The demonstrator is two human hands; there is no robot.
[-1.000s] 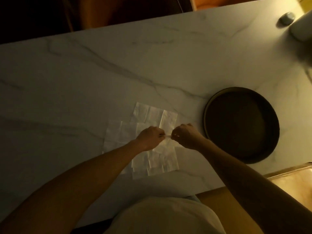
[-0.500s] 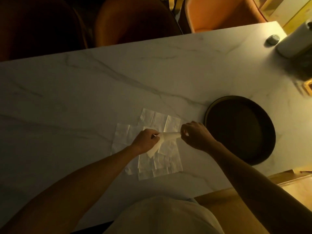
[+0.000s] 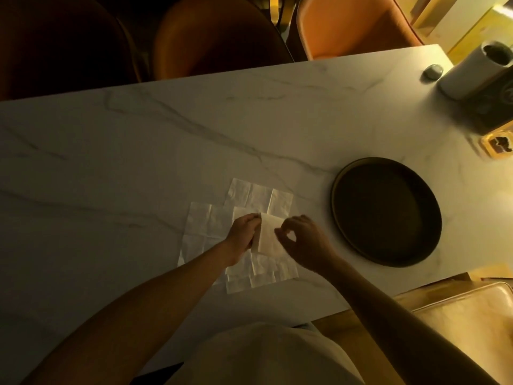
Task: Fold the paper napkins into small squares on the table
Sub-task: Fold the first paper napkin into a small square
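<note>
Head: napkin (image 3: pixel 268 238) long axis near-far.

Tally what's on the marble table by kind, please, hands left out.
Napkin being folded: 1
Unfolded napkins: overlapping, at least 2
Dark round tray: 1
White cylinder: 1
Small grey round object: 1
Total: at least 6

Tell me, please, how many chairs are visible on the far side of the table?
3. A dark chair at far left, a brown chair in the middle, and an orange chair at right, all behind the table's far edge. Others may be out of view.
</note>
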